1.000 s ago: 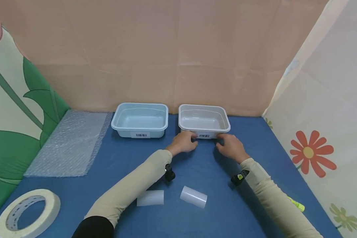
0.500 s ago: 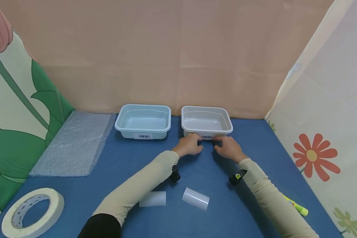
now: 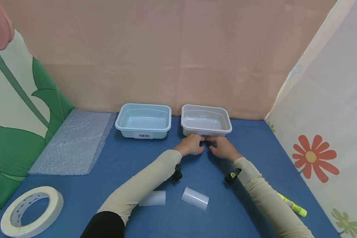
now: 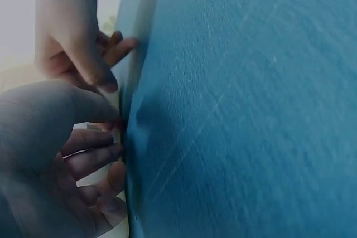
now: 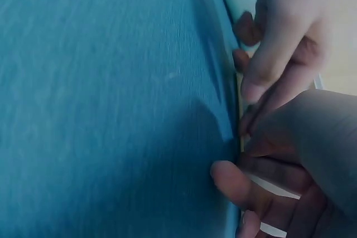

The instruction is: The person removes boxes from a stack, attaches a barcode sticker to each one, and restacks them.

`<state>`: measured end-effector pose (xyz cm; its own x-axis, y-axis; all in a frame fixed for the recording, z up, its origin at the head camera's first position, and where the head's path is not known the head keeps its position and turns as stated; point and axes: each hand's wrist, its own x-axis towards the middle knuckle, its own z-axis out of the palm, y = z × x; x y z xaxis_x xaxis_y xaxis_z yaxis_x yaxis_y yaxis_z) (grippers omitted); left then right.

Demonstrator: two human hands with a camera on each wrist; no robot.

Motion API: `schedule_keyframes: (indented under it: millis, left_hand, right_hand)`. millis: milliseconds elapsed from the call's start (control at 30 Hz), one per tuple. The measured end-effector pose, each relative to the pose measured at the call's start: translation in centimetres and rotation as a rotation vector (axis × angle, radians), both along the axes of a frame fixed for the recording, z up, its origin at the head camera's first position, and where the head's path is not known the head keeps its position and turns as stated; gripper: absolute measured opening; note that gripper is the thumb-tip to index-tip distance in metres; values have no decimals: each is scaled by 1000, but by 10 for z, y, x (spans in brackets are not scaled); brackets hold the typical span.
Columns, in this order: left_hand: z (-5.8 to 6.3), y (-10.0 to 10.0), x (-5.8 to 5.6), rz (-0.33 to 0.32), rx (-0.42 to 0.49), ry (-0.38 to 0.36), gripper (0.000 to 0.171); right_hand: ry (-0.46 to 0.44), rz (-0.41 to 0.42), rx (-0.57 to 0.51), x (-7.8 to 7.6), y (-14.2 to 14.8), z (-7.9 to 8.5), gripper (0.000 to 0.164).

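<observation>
A light grey plastic box (image 3: 206, 129) stands at the back of the blue table, with a white barcode label (image 3: 206, 136) low on its front wall. My left hand (image 3: 191, 145) touches this front wall with its fingertips beside the label. From the other side, my right hand (image 3: 223, 148) reaches to the label's lower edge, and both index fingertips nearly meet there. In the left wrist view, fingers of the left hand (image 4: 44, 137) lie along the base of the box, fairly straight. The right wrist view shows the right hand (image 5: 301, 149) close to the left one.
A light blue box (image 3: 144, 127) with a similar label is to the left. Bubble wrap (image 3: 74, 145) lies at far left, a tape roll (image 3: 55, 211) in front of it. Two curled whitish sheets (image 3: 195, 198) lie near me; a yellow-green tube (image 3: 298, 210) is at right.
My right hand has slid left along the front of the grey box toward the left hand. The left hand has shifted slightly right across the label. The fingertips are now closer together.
</observation>
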<state>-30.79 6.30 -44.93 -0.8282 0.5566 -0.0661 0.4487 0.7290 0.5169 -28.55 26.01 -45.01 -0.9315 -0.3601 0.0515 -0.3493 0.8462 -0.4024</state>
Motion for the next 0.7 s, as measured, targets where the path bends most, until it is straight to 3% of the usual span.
schedule_keyframes:
  millis: [267,333,533,700]
  left_hand:
    - [10,-17,-3,73,26,-22,45]
    - [13,-18,-3,60,43,-20,45]
    - [16,-13,-3,-29,106,6,49]
    - [13,-17,-2,-16,167,4,50]
  right_hand:
    - [-4,-235,75,5,17,10,37]
    - [23,-227,52,5,16,12,35]
    - [130,-55,-78,6,-3,15,34]
    - [150,-68,-140,6,-5,12,35]
